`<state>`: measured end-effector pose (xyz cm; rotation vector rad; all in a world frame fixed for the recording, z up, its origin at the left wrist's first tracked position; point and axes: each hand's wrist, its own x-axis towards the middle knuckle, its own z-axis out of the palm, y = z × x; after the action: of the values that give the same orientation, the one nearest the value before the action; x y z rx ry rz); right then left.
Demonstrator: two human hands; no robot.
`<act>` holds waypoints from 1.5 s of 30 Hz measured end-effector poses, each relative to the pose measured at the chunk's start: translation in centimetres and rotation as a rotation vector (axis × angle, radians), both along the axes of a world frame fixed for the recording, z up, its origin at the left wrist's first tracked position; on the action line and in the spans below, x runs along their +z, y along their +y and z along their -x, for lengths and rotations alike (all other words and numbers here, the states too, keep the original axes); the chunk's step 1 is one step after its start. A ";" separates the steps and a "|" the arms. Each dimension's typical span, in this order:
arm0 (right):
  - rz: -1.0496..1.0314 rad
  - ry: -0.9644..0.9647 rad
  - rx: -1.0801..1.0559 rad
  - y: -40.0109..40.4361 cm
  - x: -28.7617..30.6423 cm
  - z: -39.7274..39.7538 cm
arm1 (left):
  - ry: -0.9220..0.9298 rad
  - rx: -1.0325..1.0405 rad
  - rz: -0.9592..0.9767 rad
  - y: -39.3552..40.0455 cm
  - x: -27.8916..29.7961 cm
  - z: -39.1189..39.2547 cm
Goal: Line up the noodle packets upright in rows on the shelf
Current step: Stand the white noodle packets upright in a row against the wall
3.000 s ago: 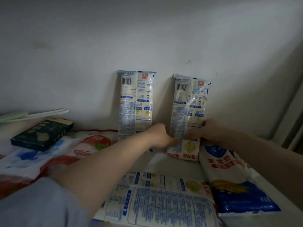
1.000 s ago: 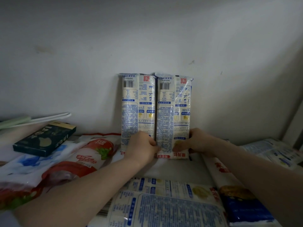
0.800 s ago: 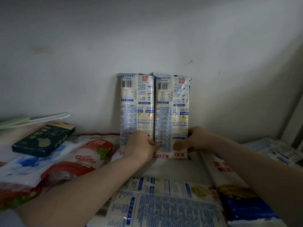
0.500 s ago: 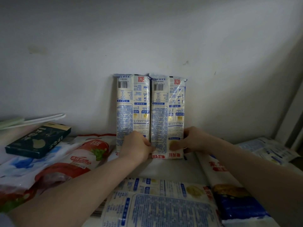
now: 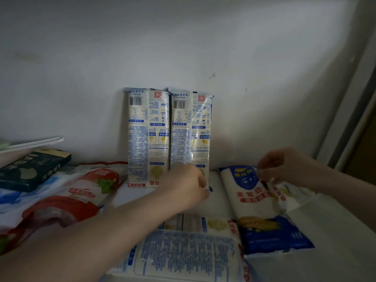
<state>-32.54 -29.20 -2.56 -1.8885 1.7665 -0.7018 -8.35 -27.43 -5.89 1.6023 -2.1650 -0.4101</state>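
Right hand (image 5: 284,165) withdrawn, left fingers (image 5: 200,184) touching packet (image 5: 190,135)

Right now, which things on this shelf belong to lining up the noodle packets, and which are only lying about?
Belongs to the job:
- left upright packet and right upright packet, side by side against the wall
- flat noodle packet in front
- left hand at the right packet's base
- right hand over the blue-and-white bag

Lying about:
- dark green box
- red-and-white bag
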 end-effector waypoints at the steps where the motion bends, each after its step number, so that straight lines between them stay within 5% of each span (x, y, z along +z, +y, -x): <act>1: 0.013 0.085 -0.004 0.7 -0.1 0.8 | 0.023 -0.036 -0.082 0.2 -0.1 1.1; 4: 0.049 0.328 0.000 3.2 -1.0 2.2 | 0.102 -0.084 -0.296 0.5 -0.2 4.1; 9: 0.178 0.848 0.348 6.8 -3.0 1.7 | 0.277 0.018 -0.528 -0.3 -0.2 6.6; 12: 0.248 0.836 0.494 6.0 -4.1 2.0 | 0.372 0.067 -0.749 -0.8 0.0 7.0; 17: 0.289 0.775 0.528 3.8 -5.8 3.6 | 0.435 0.071 -0.703 -0.9 -0.4 7.3; 20: 0.198 0.598 0.557 2.3 -6.3 2.7 | 0.592 0.079 -0.739 -1.0 -0.4 7.4; 22: 0.179 0.309 0.517 3.6 -5.2 1.5 | 0.751 0.056 -0.780 -1.0 0.2 7.4; 28: 0.442 -0.451 0.317 4.8 -2.9 -0.1 | 1.077 0.013 -0.633 -1.2 2.9 6.6; 31: 0.440 -0.503 0.274 2.0 0.1 -0.1 | 1.001 -0.043 -0.434 -2.0 3.6 5.4; 36: 0.213 -0.564 0.305 -1.2 3.4 0.2 | 0.472 -0.184 -0.091 -3.1 2.8 4.3; 45: 0.054 -0.776 0.227 -3.9 3.8 -0.8 | 0.560 -0.181 -0.196 -3.8 0.9 4.9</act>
<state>-31.72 -33.08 1.25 -1.5024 1.0346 -1.1922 -13.26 -31.20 -4.95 1.1907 -1.8728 -1.0190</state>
